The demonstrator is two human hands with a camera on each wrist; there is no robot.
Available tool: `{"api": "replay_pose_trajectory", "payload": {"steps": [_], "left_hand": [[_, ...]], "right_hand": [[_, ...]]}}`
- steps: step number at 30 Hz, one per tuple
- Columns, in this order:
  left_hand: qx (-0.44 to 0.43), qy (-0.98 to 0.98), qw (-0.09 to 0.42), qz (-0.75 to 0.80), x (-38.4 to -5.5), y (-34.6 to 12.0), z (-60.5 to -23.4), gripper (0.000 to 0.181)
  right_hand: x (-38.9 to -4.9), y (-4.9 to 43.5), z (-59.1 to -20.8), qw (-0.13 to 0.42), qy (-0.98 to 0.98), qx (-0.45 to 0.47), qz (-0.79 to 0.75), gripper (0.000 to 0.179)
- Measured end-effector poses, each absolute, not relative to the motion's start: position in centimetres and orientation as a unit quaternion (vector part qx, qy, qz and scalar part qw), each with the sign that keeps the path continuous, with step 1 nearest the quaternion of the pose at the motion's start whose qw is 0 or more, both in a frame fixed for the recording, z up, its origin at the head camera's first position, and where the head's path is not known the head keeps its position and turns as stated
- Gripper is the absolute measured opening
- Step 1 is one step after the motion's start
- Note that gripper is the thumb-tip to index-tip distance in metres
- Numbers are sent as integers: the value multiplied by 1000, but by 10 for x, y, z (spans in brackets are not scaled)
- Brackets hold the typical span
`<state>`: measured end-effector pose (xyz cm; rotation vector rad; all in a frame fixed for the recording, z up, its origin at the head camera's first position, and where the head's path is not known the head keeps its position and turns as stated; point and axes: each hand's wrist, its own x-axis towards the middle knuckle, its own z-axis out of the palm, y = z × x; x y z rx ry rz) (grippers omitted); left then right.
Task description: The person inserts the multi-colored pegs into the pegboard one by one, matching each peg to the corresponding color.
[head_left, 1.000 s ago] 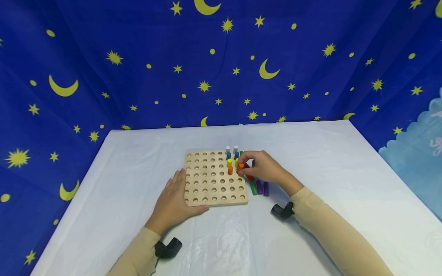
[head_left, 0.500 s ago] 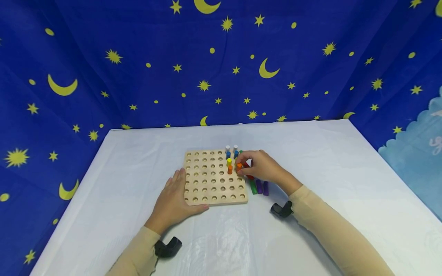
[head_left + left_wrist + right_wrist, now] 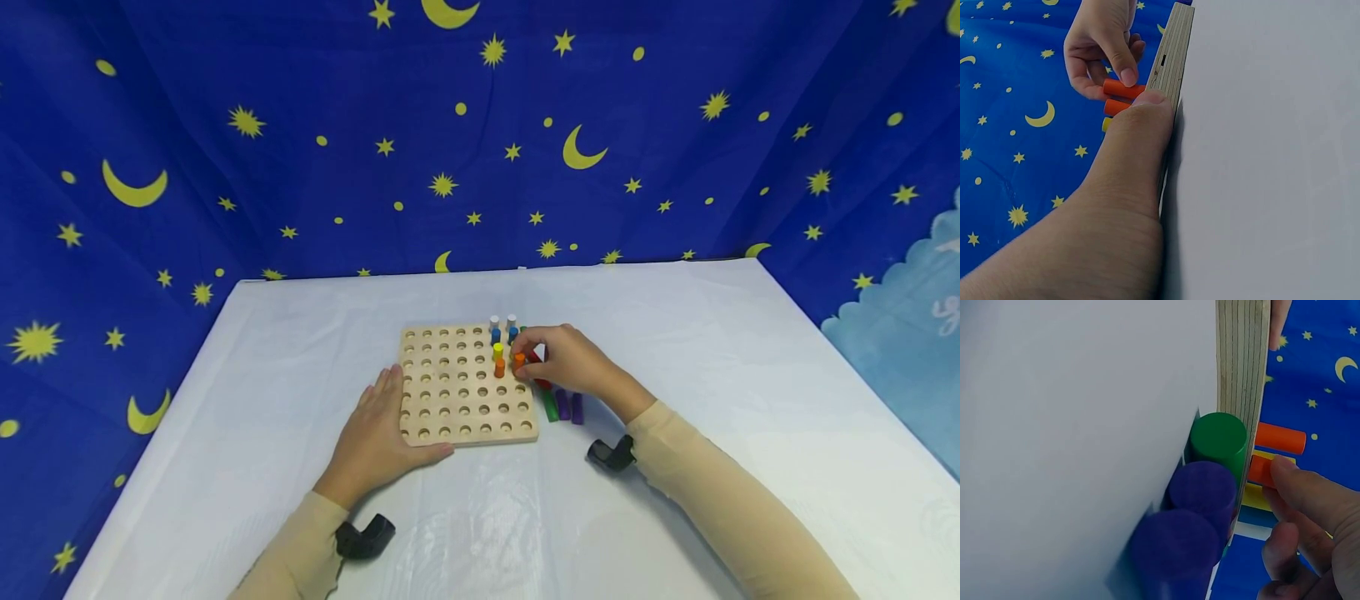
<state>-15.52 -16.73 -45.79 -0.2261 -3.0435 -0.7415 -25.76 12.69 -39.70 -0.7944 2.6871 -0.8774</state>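
Note:
A wooden board (image 3: pixel 474 419) with rows of round holes lies on the table. My right hand (image 3: pixel 570 360) pinches an orange peg (image 3: pixel 519 361) upright at the board's right-hand column; in the right wrist view the thumb (image 3: pixel 1300 481) presses its side. A second orange peg (image 3: pixel 499 368) stands just left of it, with a yellow peg (image 3: pixel 498 351) behind. Blue pegs (image 3: pixel 496 337) and white pegs (image 3: pixel 493 322) stand in the rows at the back. My left hand (image 3: pixel 371 442) rests against the board's near left corner, fingers straight along the side, thumb along the front edge.
Beside the board's right edge lie a green peg (image 3: pixel 550 406) and two purple pegs (image 3: pixel 563 405). Red pegs (image 3: pixel 543 383) show partly under the right hand. A blue curtain (image 3: pixel 300 167) with stars and moons hangs behind the white table (image 3: pixel 675 333).
My right hand has shifted slightly left with the orange peg, bringing it over the board's right column, and then stays nearly still. The left hand keeps its place.

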Motion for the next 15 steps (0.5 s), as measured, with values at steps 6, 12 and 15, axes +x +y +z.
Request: {"api": "replay_pose_trajectory", "payload": {"steps": [6, 12, 15], "left_hand": [[-72, -969, 1, -236, -154, -167, -457, 148], [-73, -969, 2, -237, -154, -167, -457, 147], [-73, -969, 2, -237, -154, -167, -456, 147]], "right_hand": [[-257, 126, -397, 99, 914, -271, -286, 21], [-257, 125, -400, 99, 916, -277, -272, 21], [-256, 127, -401, 95, 915, -282, -274, 23]]}}
